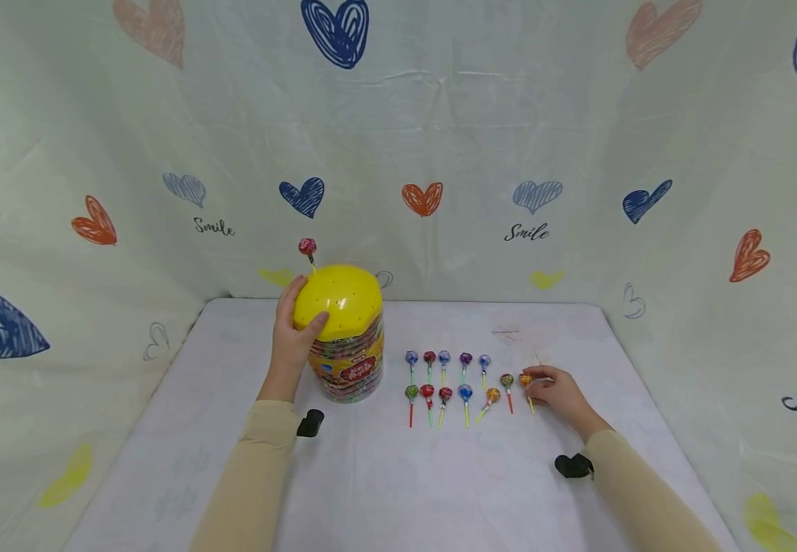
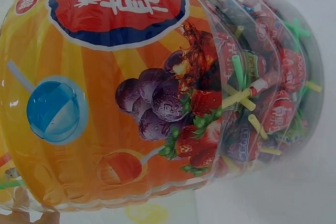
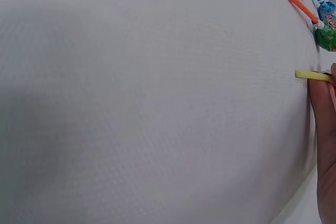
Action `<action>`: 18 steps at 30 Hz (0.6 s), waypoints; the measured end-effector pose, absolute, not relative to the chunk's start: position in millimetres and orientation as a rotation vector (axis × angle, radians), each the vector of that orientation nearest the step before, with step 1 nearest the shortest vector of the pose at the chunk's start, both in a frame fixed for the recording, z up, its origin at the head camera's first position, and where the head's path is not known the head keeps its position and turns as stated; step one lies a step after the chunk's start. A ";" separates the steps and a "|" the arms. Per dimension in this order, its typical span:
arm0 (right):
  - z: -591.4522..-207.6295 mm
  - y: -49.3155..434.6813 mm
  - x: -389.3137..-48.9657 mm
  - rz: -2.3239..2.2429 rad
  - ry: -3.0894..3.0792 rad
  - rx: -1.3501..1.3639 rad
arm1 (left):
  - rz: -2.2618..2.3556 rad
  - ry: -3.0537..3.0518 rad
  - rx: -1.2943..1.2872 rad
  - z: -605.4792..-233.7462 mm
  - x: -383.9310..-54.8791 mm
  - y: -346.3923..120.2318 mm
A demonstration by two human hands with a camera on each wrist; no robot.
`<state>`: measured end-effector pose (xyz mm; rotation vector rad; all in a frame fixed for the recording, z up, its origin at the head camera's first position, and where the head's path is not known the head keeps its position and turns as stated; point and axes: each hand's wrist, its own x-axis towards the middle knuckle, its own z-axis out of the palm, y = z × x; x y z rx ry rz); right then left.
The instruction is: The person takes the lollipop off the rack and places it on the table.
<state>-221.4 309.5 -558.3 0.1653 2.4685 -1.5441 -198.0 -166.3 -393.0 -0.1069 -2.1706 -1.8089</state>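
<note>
My left hand (image 1: 293, 337) grips the yellow domed lid (image 1: 344, 299) of a clear candy jar (image 1: 353, 387), thumb at the front and fingers round the left side. Small holes dot the lid, and one red-wrapped lollipop (image 1: 307, 248) stands up from it. The left wrist view shows the jar's fruit label (image 2: 152, 98) and wrapped lollipops (image 2: 278, 72) inside. On the right, my right hand (image 1: 560, 395) pinches an orange-wrapped lollipop (image 1: 525, 380) at the end of the front row. Its yellow stick (image 3: 310, 75) sticks out beside the fingers in the right wrist view.
Two rows of lollipops lie on the white table (image 1: 398, 491) between the hands; a green one with a red stick (image 1: 506, 380) is nearest my right hand. A cloth backdrop (image 1: 481, 123) printed with hearts hangs behind the table.
</note>
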 end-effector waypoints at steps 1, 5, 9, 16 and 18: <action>-558.9 309.1 -222.0 -1.548 2.469 0.157 | -1.814 -2.168 -0.108 -392.6 -198.0 -166.1; -559.5 307.6 -223.4 -1.530 2.485 0.139 | -1.816 -2.169 -0.108 -392.9 -198.3 -165.9; -559.1 306.4 -224.4 -1.498 2.495 0.150 | -1.809 -2.173 -0.113 -392.3 -197.7 -165.4; -557.4 304.0 -224.9 -1.479 2.502 0.155 | -1.810 -2.172 -0.122 -392.7 -197.8 -166.2; -556.5 303.4 -224.2 -1.463 2.519 0.156 | -1.814 -2.172 -0.117 -392.5 -197.6 -166.3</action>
